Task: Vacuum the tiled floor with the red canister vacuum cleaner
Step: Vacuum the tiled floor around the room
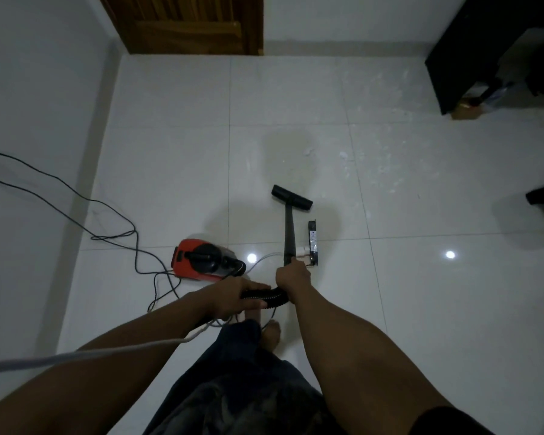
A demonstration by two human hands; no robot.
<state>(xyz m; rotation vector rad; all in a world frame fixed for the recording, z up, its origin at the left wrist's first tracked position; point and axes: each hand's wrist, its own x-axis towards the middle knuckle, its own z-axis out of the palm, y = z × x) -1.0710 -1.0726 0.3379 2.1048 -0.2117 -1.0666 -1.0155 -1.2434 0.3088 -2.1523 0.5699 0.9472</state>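
Right hand (292, 277) grips the wand (289, 237), steering the nozzle (291, 198) toward far-right dust (383, 171). Left hand (233, 296) holds the hose (264, 297) for slack. The vacuum (201, 260) sits near-left on the floor (170, 120).

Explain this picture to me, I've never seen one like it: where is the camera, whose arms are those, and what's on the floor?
No machine here: the one picture comes from a wide-angle camera worn on a person's head, looking down, so both arms are the wearer's own. The right hand grips the top of the black vacuum tube, whose flat black nozzle rests on the white tiled floor. The left hand holds the black ribbed hose. On the floor lie the red canister vacuum cleaner, a black power strip, thin black cables and white specks beyond the nozzle.
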